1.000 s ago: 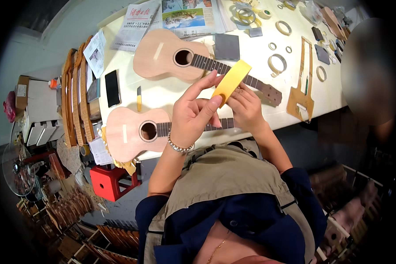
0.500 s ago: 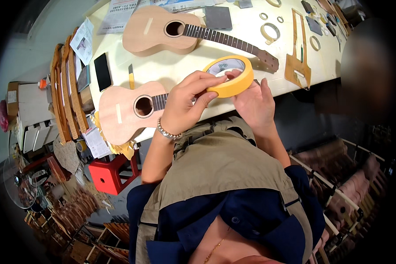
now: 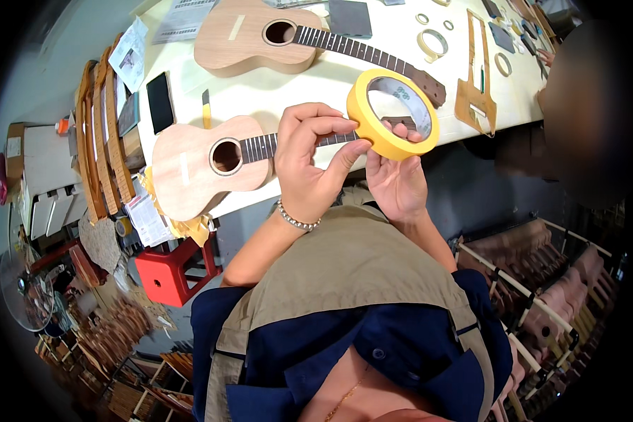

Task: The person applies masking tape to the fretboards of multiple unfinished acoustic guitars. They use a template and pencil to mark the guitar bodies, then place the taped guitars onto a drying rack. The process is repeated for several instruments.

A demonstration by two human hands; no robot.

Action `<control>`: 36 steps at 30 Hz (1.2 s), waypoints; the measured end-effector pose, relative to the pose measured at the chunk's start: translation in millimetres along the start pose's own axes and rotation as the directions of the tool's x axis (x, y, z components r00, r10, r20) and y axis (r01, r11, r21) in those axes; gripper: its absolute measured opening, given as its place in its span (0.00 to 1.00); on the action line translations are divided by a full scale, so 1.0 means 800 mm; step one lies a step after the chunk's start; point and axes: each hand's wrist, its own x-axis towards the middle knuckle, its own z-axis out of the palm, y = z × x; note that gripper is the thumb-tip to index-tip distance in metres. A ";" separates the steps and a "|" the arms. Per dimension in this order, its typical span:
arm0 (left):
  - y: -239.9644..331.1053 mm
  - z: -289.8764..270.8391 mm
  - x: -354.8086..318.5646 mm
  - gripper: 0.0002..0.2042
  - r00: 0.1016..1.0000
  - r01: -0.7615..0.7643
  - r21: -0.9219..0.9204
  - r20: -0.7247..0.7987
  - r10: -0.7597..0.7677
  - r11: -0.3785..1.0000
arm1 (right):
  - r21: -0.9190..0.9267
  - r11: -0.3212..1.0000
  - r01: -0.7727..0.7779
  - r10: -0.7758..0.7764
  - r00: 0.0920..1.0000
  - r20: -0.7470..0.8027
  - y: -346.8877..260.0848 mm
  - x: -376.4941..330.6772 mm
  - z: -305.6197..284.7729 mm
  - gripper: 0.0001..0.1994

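Observation:
A wide roll of yellow tape (image 3: 359, 105) is held up, tilted, above the table's front edge. At its left side, my left hand (image 3: 313, 158) pinches the tape between thumb and fingers. My right hand (image 3: 399, 188) grips the lower rim, with fingertips showing through the ring and the thumb outside. Below lies a pale unfinished ukulele (image 3: 183, 155), its fretted neck passing behind my left hand and its headstock partly seen through the roll. Farther back rests a second bare-wood ukulele (image 3: 225, 49), neck pointing right.
On the table (image 3: 183, 84) lie a black phone (image 3: 160, 103), a yellow-handled blade (image 3: 206, 112), a wooden template (image 3: 467, 98) and several tape rolls (image 3: 432, 43). Curved wooden strips (image 3: 110, 119) line the left edge. A red stool (image 3: 165, 278) stands below. Another person's hand (image 3: 546, 58) is at far right.
Both hands and the tape roll have moved right; the roll has turned to show more of its opening. My right hand, open behind it before, now grips its lower rim.

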 end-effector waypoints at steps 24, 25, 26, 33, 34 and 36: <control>-0.029 0.079 -0.007 0.11 0.994 0.019 -0.055 -0.106 -0.024 0.998 | -0.116 0.989 -0.090 0.080 0.992 -0.094 -0.064 0.015 -0.020 0.14; -0.028 0.077 -0.002 0.11 0.995 0.054 -0.060 -0.083 -0.058 0.997 | -0.130 0.987 -0.090 0.077 0.992 -0.101 -0.065 0.017 -0.020 0.14; -0.029 0.072 0.000 0.11 0.996 0.078 -0.017 -0.037 -0.079 0.997 | -0.126 0.988 -0.088 0.075 0.991 -0.108 -0.064 0.017 -0.021 0.14; -0.041 0.063 -0.009 0.08 0.998 0.056 0.243 -0.016 -0.054 0.968 | -0.486 0.874 -0.023 -0.094 0.972 -0.216 -0.054 0.023 -0.008 0.15; -0.039 0.069 -0.014 0.07 0.997 0.073 0.220 -0.050 -0.063 0.973 | -0.523 0.852 -0.011 -0.131 0.963 -0.235 -0.051 0.024 -0.006 0.15; -0.039 0.077 -0.020 0.07 0.977 0.184 0.059 -0.123 -0.176 0.981 | -0.533 0.846 -0.021 -0.137 0.957 -0.255 -0.049 0.028 -0.010 0.15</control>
